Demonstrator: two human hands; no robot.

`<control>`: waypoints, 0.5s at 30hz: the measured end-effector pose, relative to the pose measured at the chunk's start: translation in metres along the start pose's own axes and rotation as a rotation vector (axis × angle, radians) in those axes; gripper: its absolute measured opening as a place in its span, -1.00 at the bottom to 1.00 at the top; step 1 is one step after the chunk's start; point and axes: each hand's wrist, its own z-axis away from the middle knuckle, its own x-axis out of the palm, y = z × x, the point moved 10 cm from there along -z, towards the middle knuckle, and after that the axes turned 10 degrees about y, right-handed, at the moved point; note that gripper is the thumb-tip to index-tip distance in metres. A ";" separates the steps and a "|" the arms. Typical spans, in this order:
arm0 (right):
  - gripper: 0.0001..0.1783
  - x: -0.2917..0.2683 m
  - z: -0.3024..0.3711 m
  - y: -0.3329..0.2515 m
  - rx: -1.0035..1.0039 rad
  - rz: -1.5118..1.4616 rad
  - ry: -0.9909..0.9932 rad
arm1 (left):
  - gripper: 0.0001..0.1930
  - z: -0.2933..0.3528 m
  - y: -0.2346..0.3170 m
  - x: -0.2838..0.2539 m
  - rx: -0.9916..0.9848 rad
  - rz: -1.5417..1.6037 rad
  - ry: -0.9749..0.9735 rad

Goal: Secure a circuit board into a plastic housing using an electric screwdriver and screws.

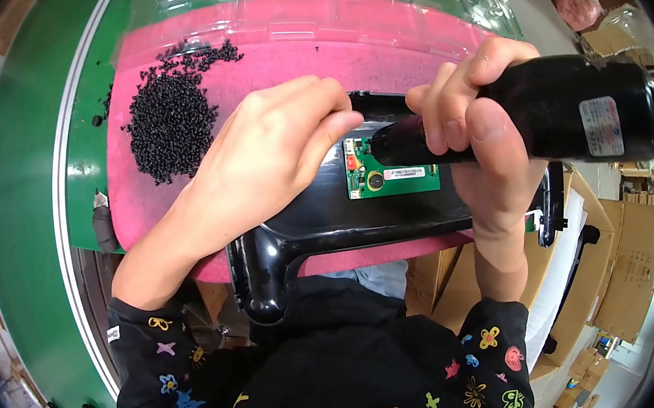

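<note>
The green circuit board (388,175) sits recessed in a black plastic housing (341,221) lying across the pink mat (279,55). The right hand (478,132), fingers clenched around a black electric screwdriver (576,111), sets its tip at the board's 11 o'clock corner. The left hand (277,151) presses flat on the housing, grasping nothing. Good practice: tool square, housing pinned. Loose black pellets (169,112) lie at 9 o'clock.

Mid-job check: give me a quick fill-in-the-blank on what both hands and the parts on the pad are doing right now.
1. The right hand grips a black ____ screwdriver.
2. Its tip meets a ____ circuit board set in the black plastic housing.
3. The left hand presses on that ____.
4. Small black screws lie piled on the ____ pad.

Missing words: electric; green; housing; pink
</note>
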 end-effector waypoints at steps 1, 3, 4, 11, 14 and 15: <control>-0.65 0.003 0.000 0.001 0.012 0.019 -0.039 | -0.90 0.002 0.002 0.003 0.039 0.009 -0.025; -0.65 0.003 -0.001 0.002 -0.021 0.040 -0.073 | -0.91 0.003 0.001 0.007 0.004 0.017 -0.080; -0.64 0.006 -0.001 0.001 -0.057 0.061 -0.106 | -0.90 0.004 -0.002 0.012 -0.029 0.026 -0.135; -0.58 0.012 -0.006 0.011 -0.040 -0.008 -0.130 | -0.91 0.008 -0.008 0.017 0.009 -0.009 -0.156; -0.60 0.016 -0.007 0.015 -0.053 0.066 -0.163 | -0.92 0.007 -0.009 0.018 -0.055 0.006 -0.212; -0.62 0.020 -0.007 0.015 -0.067 0.090 -0.188 | -0.92 0.008 -0.010 0.019 -0.055 0.005 -0.212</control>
